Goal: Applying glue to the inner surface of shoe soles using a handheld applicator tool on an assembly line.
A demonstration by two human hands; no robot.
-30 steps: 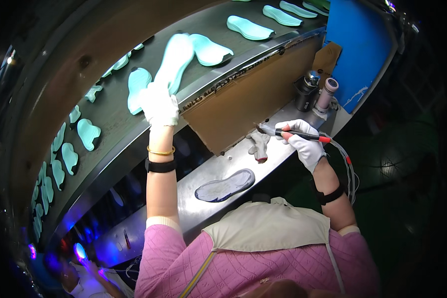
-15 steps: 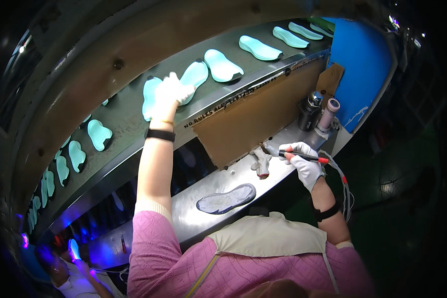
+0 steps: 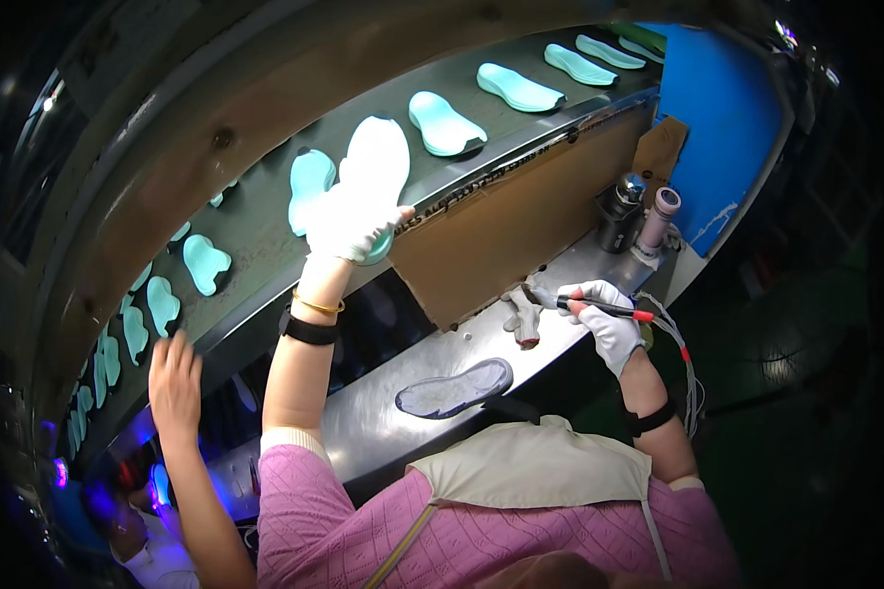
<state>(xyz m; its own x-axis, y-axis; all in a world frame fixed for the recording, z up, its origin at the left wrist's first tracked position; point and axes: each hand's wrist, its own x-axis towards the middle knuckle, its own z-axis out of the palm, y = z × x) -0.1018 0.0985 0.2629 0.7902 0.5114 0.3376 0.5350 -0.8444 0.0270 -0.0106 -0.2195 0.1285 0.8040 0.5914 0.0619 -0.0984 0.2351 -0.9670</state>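
My left hand (image 3: 342, 224), in a white glove, grips a mint-green shoe sole (image 3: 378, 162) at its lower end, tilted up over the conveyor belt. Strong light washes its upper face almost white. Another mint sole (image 3: 311, 187) lies just left of this hand. In my gloved right hand (image 3: 607, 324) is a slim brush (image 3: 599, 307) with a black handle and a red end. Its grey tip points left, near a crumpled grey glove (image 3: 524, 319) on the metal ledge. A dark-rimmed grey sole (image 3: 454, 389) lies on the ledge between my arms.
Several mint soles line the dark conveyor belt (image 3: 265, 236). Brown cardboard (image 3: 521, 216) stands along its edge. A black bottle (image 3: 619, 216) and a pink bottle (image 3: 658, 221) stand by a blue panel (image 3: 712, 128). A co-worker's bare hand (image 3: 176, 383) reaches toward the belt at left; another person sits beyond.
My left hand has picked up the mint sole from the belt and raised it toward me. A co-worker's arm has come in at left. My right hand has hardly moved.
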